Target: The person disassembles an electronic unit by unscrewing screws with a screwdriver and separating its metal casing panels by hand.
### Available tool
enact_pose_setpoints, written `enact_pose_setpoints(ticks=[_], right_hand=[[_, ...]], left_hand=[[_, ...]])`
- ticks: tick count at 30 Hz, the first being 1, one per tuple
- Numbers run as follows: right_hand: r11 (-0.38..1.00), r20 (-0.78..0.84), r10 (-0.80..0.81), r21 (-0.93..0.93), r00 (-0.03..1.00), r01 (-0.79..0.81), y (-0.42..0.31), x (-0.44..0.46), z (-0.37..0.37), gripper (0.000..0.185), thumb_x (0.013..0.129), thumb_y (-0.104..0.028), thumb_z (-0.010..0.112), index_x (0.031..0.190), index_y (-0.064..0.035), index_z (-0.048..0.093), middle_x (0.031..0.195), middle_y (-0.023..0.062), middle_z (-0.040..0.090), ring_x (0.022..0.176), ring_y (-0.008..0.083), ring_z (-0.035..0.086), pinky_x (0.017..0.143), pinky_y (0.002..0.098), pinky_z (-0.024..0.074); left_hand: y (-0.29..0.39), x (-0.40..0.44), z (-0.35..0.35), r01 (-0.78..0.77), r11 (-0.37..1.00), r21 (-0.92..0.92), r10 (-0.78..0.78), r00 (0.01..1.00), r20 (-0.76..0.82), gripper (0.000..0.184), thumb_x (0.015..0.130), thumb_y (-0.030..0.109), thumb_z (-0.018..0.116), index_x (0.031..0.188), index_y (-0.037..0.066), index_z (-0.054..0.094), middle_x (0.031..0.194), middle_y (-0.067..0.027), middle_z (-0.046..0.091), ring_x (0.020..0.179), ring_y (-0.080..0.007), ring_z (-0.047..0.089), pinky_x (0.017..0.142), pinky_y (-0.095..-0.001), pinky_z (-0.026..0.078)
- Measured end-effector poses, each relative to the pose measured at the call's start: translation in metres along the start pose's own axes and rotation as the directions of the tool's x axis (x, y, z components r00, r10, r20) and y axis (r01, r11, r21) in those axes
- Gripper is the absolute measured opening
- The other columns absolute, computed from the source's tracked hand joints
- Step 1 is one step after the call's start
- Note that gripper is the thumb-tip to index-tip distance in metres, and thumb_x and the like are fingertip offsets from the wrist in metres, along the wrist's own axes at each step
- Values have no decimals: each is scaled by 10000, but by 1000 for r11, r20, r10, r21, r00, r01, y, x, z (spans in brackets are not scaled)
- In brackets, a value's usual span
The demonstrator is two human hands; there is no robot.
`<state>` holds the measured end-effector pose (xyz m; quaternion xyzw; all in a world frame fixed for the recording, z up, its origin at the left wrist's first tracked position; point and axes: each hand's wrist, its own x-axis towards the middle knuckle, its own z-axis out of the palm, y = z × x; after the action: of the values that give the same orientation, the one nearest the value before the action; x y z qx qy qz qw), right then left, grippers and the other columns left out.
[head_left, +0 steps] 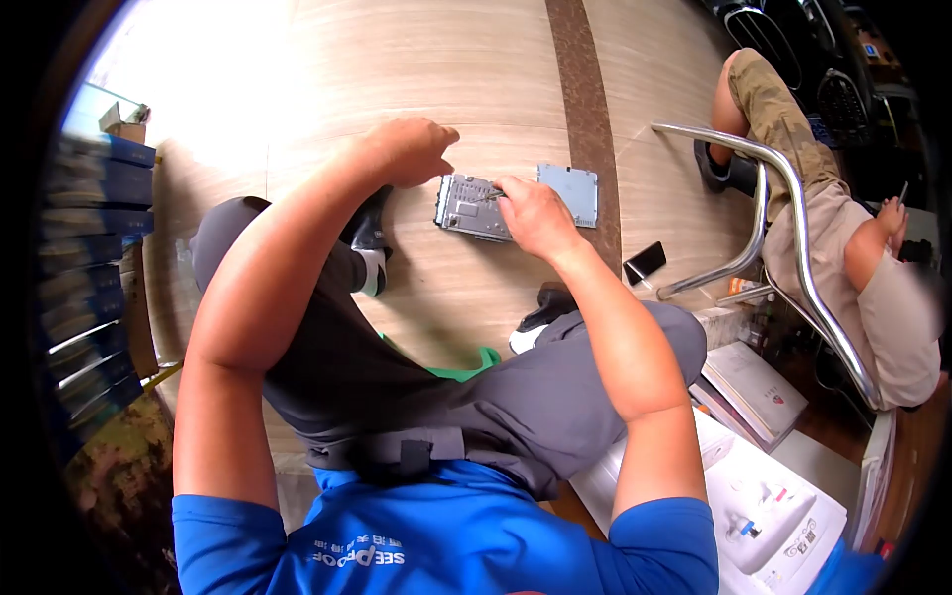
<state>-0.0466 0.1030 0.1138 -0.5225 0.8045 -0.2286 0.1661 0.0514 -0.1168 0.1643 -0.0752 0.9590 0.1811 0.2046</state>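
An opened metal electronics box (466, 210), resembling a car stereo, lies on the floor between my feet. My left hand (405, 151) hovers just above its upper left corner, fingers apart and holding nothing. Over the box's right side, my right hand (538, 216) is closed in a pinch around a thin metal tool (492, 195); its kind is too small to tell. Part of the box's right end is hidden behind that hand. A flat grey metal cover plate (570, 192) rests on the floor just to the right.
A black phone (645, 263) lies on the floor at right. Beyond it stands a chrome tube chair frame (793, 213), with another person (843, 228) seated behind. Blue boxes (99, 213) are stacked at left. A white box (764, 516) sits at lower right, near books (756, 390).
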Motion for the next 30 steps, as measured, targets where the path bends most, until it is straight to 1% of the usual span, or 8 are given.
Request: enact_pose_setpoints(ticks=[7, 8, 11, 15, 23, 25, 29, 30], right_hand=[[998, -22, 66, 18, 998, -65, 8, 9, 2, 190, 902, -171, 607, 1029, -34, 645, 992, 205, 680, 956, 381, 648, 840, 461, 518], [999, -48, 47, 19, 998, -46, 13, 10, 6, 192, 904, -178, 607, 1027, -35, 650, 994, 206, 683, 957, 381, 650, 842, 459, 519], [1000, -74, 19, 6, 997, -18, 16, 16, 9, 194, 908, -178, 599, 1027, -35, 654, 1001, 206, 686, 954, 382, 653, 844, 457, 521], [999, -75, 31, 9, 997, -30, 6, 19, 4, 194, 899, -151, 587, 1039, -33, 650, 1012, 204, 685, 957, 382, 653, 847, 456, 523], [997, -5, 76, -24, 997, -76, 13, 10, 5, 224, 859, -97, 603, 1054, 2, 648, 1021, 231, 671, 981, 392, 639, 880, 452, 511], [997, -15, 73, -19, 997, -73, 18, 8, 3, 227, 859, -96, 601, 1058, 4, 647, 1027, 230, 670, 985, 392, 637, 886, 451, 509], [1000, -51, 22, -6, 998, -23, 23, 11, 8, 227, 868, -99, 598, 1064, 5, 648, 1031, 231, 671, 988, 394, 637, 890, 450, 510], [1000, -55, 15, -8, 998, -16, 21, 12, 9, 227, 868, -99, 598, 1064, 5, 648, 1031, 231, 671, 988, 394, 637, 890, 450, 510]], left_hand=[[-27, 23, 46, 46, 998, -44, -40, 991, 127, 539, 905, 338, 642, 1362, 74, 530, 1237, -179, 638, 1169, -360, 586, 997, -443, 464], [-29, 26, 51, 115, 993, 15, -115, 973, 201, 490, 906, 335, 641, 1322, 87, 563, 1225, -169, 646, 1171, -352, 588, 991, -451, 468], [-42, 38, 77, 111, 981, 159, -153, 947, 283, 429, 906, 329, 639, 1260, 92, 595, 1208, -167, 652, 1168, -346, 592, 975, -457, 477], [-32, 39, 86, 64, 995, 82, -75, 987, 145, 346, 883, 305, 682, 1149, 83, 661, 1155, -150, 678, 1090, -343, 635, 915, -442, 516], [-12, 42, 100, 38, 996, 78, -54, 975, 217, 318, 912, 278, 628, 1192, 129, 651, 1150, -147, 684, 1088, -336, 643, 911, -430, 521], [-27, 42, 106, 24, 1000, -15, -23, 995, 93, 354, 911, 277, 624, 1236, 137, 640, 1159, -154, 681, 1075, -347, 646, 904, -434, 524], [-69, 67, 125, 100, 994, 36, -102, 993, 51, 379, 917, 283, 612, 1262, 126, 634, 1166, -179, 673, 1074, -363, 644, 909, -451, 521], [-84, 82, 148, 129, 974, -184, -149, 984, -101, 380, 918, 286, 609, 1255, 112, 638, 1153, -198, 674, 1072, -371, 643, 919, -453, 516]])
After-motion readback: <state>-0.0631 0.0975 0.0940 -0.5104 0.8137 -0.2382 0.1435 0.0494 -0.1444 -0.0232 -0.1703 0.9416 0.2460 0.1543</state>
